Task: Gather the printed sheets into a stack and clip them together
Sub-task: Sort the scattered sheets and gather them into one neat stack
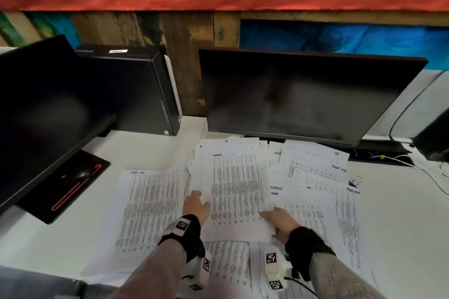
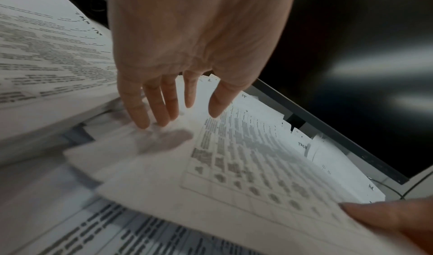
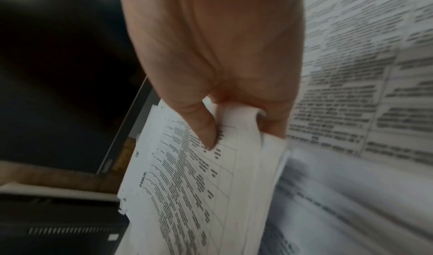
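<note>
Many printed sheets lie spread over the white desk (image 1: 145, 148) in front of the right monitor. A small stack of sheets (image 1: 233, 192) headed "ADMIN" sits in the middle, lifted at its near right corner. My right hand (image 1: 277, 222) pinches that corner, thumb on top and fingers underneath; the right wrist view shows the stack (image 3: 199, 185) held in my right hand (image 3: 234, 125). My left hand (image 1: 196, 204) lies with straight fingers at the stack's left edge, its fingertips (image 2: 145, 118) touching the paper (image 2: 234, 166). Loose sheets (image 1: 150, 209) lie to the left, others (image 1: 315, 170) to the right.
Two dark monitors stand on the desk, one at the left (image 1: 43, 109) and one behind the papers (image 1: 303, 97). A black computer tower (image 1: 136, 90) stands between them. Cables (image 1: 413, 165) trail at the right. A black monitor base (image 1: 70, 187) lies at the left.
</note>
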`<state>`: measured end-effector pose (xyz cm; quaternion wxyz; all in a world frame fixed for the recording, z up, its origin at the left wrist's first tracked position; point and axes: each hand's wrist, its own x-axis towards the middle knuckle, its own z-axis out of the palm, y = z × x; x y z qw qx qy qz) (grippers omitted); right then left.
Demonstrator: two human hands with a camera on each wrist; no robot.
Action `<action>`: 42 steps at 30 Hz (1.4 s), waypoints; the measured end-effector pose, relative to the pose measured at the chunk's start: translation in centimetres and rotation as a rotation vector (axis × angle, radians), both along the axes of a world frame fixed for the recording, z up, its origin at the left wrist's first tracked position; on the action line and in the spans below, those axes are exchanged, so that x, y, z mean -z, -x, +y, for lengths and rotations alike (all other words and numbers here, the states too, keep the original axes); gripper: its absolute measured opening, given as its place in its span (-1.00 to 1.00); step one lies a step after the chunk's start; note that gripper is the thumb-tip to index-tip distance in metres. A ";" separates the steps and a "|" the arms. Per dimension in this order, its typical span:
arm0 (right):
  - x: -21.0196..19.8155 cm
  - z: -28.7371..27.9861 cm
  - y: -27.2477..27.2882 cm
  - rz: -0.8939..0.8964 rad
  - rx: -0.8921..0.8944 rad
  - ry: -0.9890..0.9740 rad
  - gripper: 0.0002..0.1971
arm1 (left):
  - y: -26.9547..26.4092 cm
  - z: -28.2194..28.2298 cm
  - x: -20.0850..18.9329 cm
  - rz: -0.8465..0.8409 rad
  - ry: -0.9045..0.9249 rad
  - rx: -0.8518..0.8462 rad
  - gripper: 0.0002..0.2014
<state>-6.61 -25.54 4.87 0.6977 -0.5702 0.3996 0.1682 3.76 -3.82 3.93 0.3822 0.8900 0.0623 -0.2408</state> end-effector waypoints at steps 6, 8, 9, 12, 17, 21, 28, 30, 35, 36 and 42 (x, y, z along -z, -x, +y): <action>0.1 -5.9 6.6 -0.003 0.164 0.145 -0.68 | 0.6 -2.2 -0.9 -0.067 -0.070 0.049 -0.68; -0.2 -7.7 8.7 0.088 0.090 0.427 -0.65 | 1.1 -3.5 -1.1 -0.023 -0.039 0.067 -0.67; -0.5 -8.4 9.7 0.122 0.051 0.571 -0.59 | 1.5 -4.3 -1.1 -0.002 -0.019 0.066 -0.66; -0.8 -9.9 11.0 0.256 -0.017 0.808 -0.57 | 2.3 -6.5 -0.9 0.089 0.020 0.068 -0.61; -1.0 -9.7 10.5 0.154 0.212 0.608 -0.62 | 3.3 -9.4 0.3 0.325 0.243 -0.030 -0.66; -1.6 -8.6 9.7 -0.039 0.139 0.509 -0.78 | 4.3 -10.8 -0.1 0.394 0.302 -0.036 -0.47; -2.0 -8.9 9.3 -0.301 -0.045 0.501 -0.59 | 4.9 -9.9 0.4 0.387 0.325 -0.192 -0.07; -1.8 -9.3 9.2 -0.337 -0.016 0.471 -0.56 | 5.1 -9.8 0.1 0.367 0.328 -0.210 -0.10; -1.0 -10.9 9.6 -0.267 0.181 0.494 -0.61 | 6.0 -11.5 0.1 0.232 0.358 -0.091 -0.52; -0.7 -11.4 9.8 -0.224 0.232 0.505 -0.65 | 6.3 -12.2 -0.2 0.189 0.343 -0.041 -0.57; -0.6 -13.2 10.2 0.027 0.312 0.492 -0.79 | 7.1 -14.0 -0.8 -0.128 -0.355 0.203 -0.55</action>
